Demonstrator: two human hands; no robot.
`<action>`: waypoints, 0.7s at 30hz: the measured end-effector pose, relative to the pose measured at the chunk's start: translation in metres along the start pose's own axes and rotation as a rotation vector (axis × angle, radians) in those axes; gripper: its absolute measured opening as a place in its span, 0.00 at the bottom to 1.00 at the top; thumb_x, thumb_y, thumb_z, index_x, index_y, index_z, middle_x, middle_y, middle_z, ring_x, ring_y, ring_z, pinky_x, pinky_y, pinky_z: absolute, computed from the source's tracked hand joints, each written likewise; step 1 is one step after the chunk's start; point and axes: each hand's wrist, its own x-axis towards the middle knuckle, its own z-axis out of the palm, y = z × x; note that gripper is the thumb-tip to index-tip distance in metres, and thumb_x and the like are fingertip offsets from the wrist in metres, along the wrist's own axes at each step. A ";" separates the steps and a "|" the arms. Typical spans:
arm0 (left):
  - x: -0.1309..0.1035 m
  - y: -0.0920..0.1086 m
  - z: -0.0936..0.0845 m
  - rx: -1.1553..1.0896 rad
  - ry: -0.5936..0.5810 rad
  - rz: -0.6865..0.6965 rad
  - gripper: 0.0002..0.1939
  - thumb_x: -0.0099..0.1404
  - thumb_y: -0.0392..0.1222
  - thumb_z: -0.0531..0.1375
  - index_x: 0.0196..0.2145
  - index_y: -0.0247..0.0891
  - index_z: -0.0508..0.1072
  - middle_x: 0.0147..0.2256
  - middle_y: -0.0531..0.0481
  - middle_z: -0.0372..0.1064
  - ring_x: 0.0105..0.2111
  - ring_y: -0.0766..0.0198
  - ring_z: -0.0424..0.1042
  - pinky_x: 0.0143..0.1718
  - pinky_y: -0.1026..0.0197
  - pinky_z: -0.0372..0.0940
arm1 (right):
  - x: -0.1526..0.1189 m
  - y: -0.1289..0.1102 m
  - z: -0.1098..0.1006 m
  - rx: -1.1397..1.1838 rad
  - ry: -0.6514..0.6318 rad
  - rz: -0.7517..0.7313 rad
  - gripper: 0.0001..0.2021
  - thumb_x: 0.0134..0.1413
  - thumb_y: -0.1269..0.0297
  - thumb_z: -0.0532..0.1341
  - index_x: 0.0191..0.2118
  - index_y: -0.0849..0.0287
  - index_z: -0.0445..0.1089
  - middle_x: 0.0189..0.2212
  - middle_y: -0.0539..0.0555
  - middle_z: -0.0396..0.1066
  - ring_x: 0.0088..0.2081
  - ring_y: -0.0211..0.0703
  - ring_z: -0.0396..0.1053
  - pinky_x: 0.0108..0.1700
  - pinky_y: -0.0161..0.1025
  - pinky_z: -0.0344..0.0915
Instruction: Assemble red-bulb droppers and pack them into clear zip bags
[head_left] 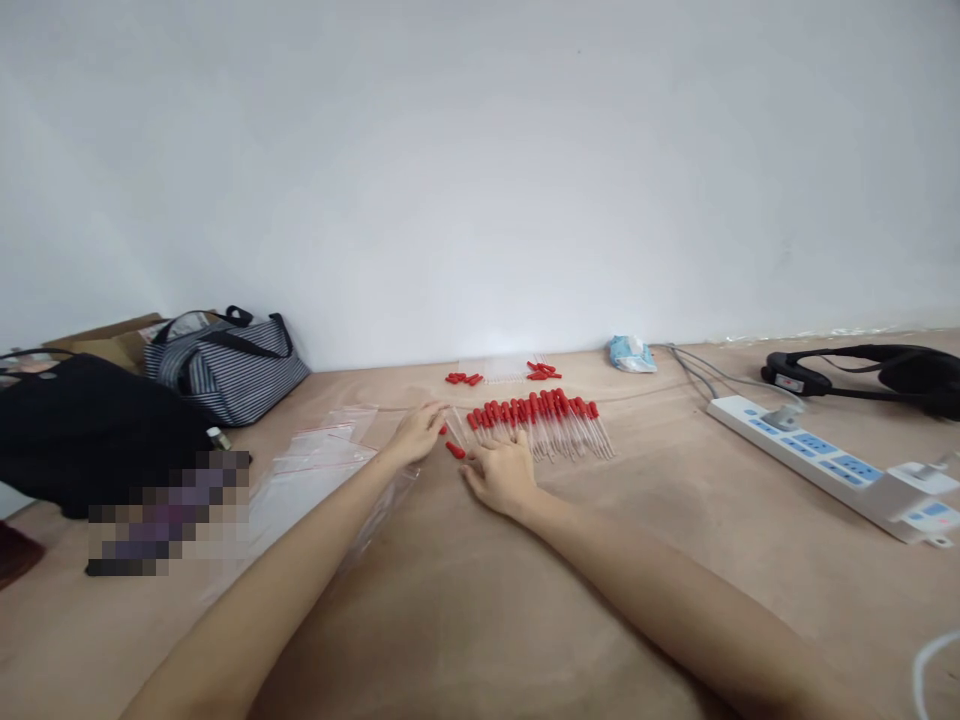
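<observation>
A row of clear droppers (536, 410) with red rubber bulbs lies on the tabletop, bulbs toward the wall. My left hand (420, 432) is just left of the row, fingertips bent together beside a clear thin tube; a bit of red shows under them. What it pinches is too small to make out. My right hand (501, 475) rests in front of the row's left part, fingers curled and partly hidden; I cannot see what is in them. Between the hands lies a loose red bulb (454, 450). Clear zip bags (315, 460) lie under and left of my left forearm.
Farther back are more red bulbs (465, 379) and another small group (544, 371) beside a clear bag. A tissue pack (631, 354), a power strip (810, 455) and a black headset (885, 370) are on the right. A striped bag (232, 365) and black bag (97, 430) sit left.
</observation>
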 end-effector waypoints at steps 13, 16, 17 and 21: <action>0.024 -0.005 0.030 -0.124 -0.111 -0.033 0.24 0.65 0.47 0.40 0.35 0.33 0.71 0.43 0.44 0.70 0.44 0.57 0.67 0.48 0.58 0.58 | 0.013 -0.008 0.006 0.038 0.044 0.084 0.09 0.50 0.60 0.54 0.31 0.58 0.69 0.32 0.53 0.71 0.38 0.43 0.63 0.41 0.43 0.44; 0.008 0.005 0.028 -0.144 -0.108 -0.003 0.22 0.65 0.47 0.40 0.37 0.34 0.70 0.44 0.45 0.69 0.45 0.60 0.66 0.49 0.60 0.57 | -0.004 0.002 -0.002 0.060 0.070 0.046 0.09 0.51 0.59 0.54 0.31 0.56 0.69 0.30 0.51 0.71 0.36 0.41 0.63 0.39 0.42 0.43; 0.002 0.008 0.028 -0.148 -0.102 -0.003 0.22 0.65 0.47 0.41 0.38 0.34 0.70 0.44 0.44 0.69 0.45 0.59 0.66 0.49 0.59 0.57 | -0.011 0.007 -0.005 0.066 0.076 0.032 0.09 0.51 0.60 0.54 0.31 0.56 0.69 0.29 0.50 0.71 0.36 0.41 0.63 0.39 0.41 0.43; -0.021 0.021 0.026 -0.153 -0.074 -0.033 0.22 0.65 0.48 0.40 0.36 0.33 0.69 0.39 0.42 0.70 0.42 0.56 0.67 0.45 0.56 0.60 | -0.036 0.033 -0.018 0.063 0.095 0.004 0.10 0.51 0.59 0.54 0.29 0.57 0.69 0.26 0.50 0.69 0.33 0.39 0.62 0.36 0.39 0.43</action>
